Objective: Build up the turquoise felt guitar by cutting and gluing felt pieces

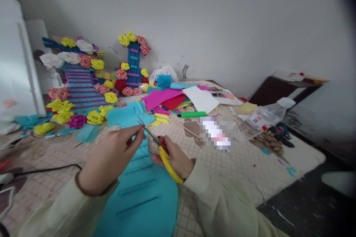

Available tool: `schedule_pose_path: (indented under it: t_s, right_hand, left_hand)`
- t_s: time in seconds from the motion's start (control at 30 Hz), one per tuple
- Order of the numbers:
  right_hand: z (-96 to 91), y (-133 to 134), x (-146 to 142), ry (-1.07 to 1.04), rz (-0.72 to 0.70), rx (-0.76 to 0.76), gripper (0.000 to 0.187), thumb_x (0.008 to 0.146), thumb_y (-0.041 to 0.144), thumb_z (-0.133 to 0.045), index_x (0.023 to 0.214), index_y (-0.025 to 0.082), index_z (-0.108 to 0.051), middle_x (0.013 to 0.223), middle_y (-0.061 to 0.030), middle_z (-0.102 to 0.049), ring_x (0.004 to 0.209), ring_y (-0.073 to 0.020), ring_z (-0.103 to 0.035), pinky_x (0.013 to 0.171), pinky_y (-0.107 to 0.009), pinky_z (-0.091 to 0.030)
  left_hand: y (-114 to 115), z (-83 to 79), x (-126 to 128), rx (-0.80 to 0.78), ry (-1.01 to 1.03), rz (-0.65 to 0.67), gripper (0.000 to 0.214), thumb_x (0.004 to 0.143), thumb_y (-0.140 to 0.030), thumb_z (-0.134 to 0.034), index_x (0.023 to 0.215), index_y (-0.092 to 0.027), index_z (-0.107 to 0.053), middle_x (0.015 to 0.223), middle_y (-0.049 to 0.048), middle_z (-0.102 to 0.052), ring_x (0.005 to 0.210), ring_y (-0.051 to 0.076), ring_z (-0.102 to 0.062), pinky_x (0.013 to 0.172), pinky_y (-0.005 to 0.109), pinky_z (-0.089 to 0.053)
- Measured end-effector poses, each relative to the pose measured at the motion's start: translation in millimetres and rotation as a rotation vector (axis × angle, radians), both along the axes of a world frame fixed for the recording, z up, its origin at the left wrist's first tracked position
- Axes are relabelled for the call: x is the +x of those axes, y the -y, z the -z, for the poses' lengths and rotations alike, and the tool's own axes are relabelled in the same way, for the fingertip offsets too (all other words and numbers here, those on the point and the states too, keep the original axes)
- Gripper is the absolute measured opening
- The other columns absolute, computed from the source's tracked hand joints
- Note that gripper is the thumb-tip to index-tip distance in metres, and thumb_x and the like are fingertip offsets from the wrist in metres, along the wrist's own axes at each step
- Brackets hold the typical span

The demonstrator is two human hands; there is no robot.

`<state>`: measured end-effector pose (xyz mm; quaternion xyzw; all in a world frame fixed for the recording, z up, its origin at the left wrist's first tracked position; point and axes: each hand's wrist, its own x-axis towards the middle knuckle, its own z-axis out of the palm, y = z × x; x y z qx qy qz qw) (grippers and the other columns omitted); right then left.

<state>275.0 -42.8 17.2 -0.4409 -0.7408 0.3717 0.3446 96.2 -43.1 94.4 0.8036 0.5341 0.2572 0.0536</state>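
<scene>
My right hand (175, 158) grips scissors (162, 153) with yellow and red handles, the blades open and pointing up and to the left. My left hand (111, 159) pinches the top edge of a large turquoise felt sheet (144, 196) right at the blade tips. The sheet runs from the hands down toward me and has several slits cut across it. Both sleeves are pale cream.
Paper-flower models (80, 85) stand at the back left against the wall, a smaller one (133, 66) beside them. Coloured paper sheets (172, 98), a green marker (193, 114), a wooden skewer (185, 127) and a lying plastic bottle (261, 118) lie ahead. A black cable (47, 170) runs at left.
</scene>
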Motion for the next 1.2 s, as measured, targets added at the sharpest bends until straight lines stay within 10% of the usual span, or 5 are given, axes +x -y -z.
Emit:
schedule_pose_path:
  t_s: [0.87, 1.2]
  right_hand:
    - [7.3, -2.8, 0.0, -0.006, 0.017, -0.047, 0.029, 0.074, 0.037, -0.061, 0.078, 0.021, -0.037, 0.064, 0.0052, -0.044, 0.056, -0.0116, -0.041, 0.051, -0.023, -0.032]
    - [18.6, -17.9, 10.0, -0.087, 0.088, -0.010, 0.024, 0.078, 0.039, -0.054, 0.080, 0.021, -0.038, 0.065, 0.0035, -0.049, 0.058, -0.0146, -0.049, 0.052, -0.026, -0.038]
  left_hand:
    - [1.2, 1.5, 8.9, -0.001, -0.098, -0.075, 0.032, 0.089, -0.031, -0.033, 0.083, -0.019, -0.062, 0.070, 0.0035, -0.067, 0.060, 0.016, -0.060, 0.052, 0.026, -0.035]
    - [-4.7, 38.3, -59.5, -0.092, -0.129, -0.335, 0.034, 0.087, -0.038, -0.033, 0.085, -0.021, -0.062, 0.075, 0.0032, -0.068, 0.067, 0.018, -0.063, 0.057, 0.025, -0.039]
